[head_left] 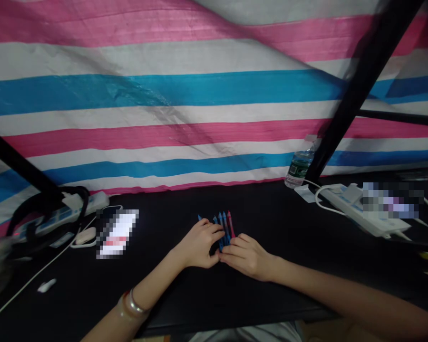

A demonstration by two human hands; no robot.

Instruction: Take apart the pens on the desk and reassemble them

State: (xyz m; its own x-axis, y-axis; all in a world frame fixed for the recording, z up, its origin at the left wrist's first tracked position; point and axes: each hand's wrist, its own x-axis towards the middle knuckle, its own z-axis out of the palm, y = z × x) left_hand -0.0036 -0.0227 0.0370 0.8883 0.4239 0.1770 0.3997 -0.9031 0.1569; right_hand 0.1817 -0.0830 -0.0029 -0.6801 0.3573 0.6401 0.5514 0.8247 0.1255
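Fingers of the left hand (199, 244) curl together over the lower part of a tight row of crayons (221, 229), and from my remote seat I cannot tell whether they pinch them. Fingers of the right hand (245, 256) lie close together and point across toward the left hand, their tips touching it just below the row; I cannot tell if they grip anything either. The crayons stand out near the middle of the black table (257, 209), lying side by side with their tips toward the far edge. Most are blue, with one red crayon (230, 224) at the right end of the row, and another blue tip shows a little apart beyond the left hand. A silver bangle (135, 302) circles the left wrist. Toward the far right corner, a water bottle (298, 166) stands at the table's far edge beside a white power strip (364, 209). Toward the far left corner, a second power strip (67, 213) lies under a black cable (46, 202). Just right of that, a pixelated patch (117, 232) hides whatever lies there. A white cable (32, 289) runs toward the near left corner, close to a small white object (46, 285). Behind the table hangs a pink, white and blue striped tarp (164, 104).
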